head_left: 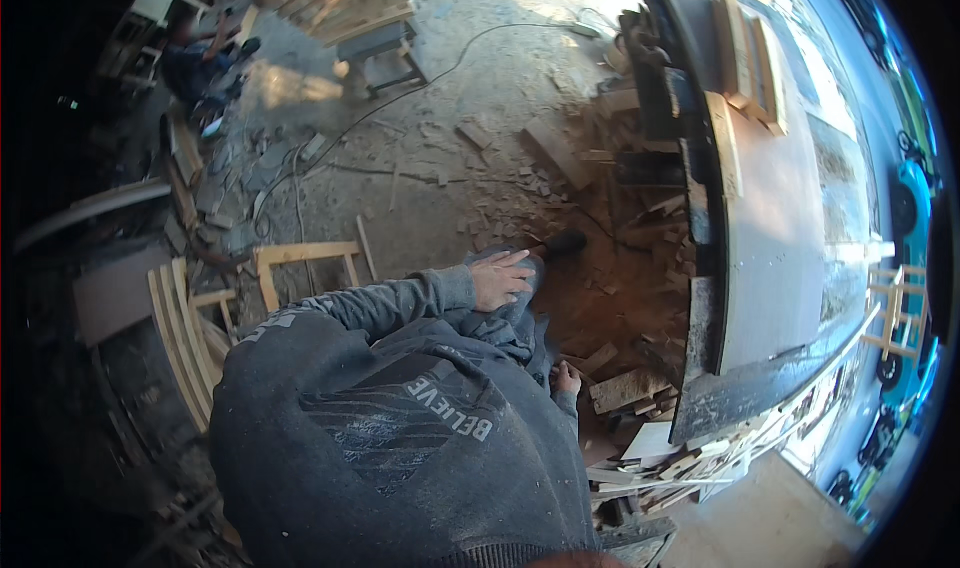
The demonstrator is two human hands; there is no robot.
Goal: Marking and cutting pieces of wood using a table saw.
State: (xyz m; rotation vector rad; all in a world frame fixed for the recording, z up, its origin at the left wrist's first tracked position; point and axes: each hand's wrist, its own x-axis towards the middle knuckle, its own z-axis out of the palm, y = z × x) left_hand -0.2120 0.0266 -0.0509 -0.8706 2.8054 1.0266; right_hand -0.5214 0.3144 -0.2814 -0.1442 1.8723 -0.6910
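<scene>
Two hands: left hand [503, 280] spread flat on trouser leg [521, 317], likely for support, nothing visibly held; right hand [567, 378] curled, hold unclear.

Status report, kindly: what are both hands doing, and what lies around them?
Left hand flat on trouser leg, nothing visible held. Right hand lower, grip unclear. Wood scraps lie near right hand.
</scene>
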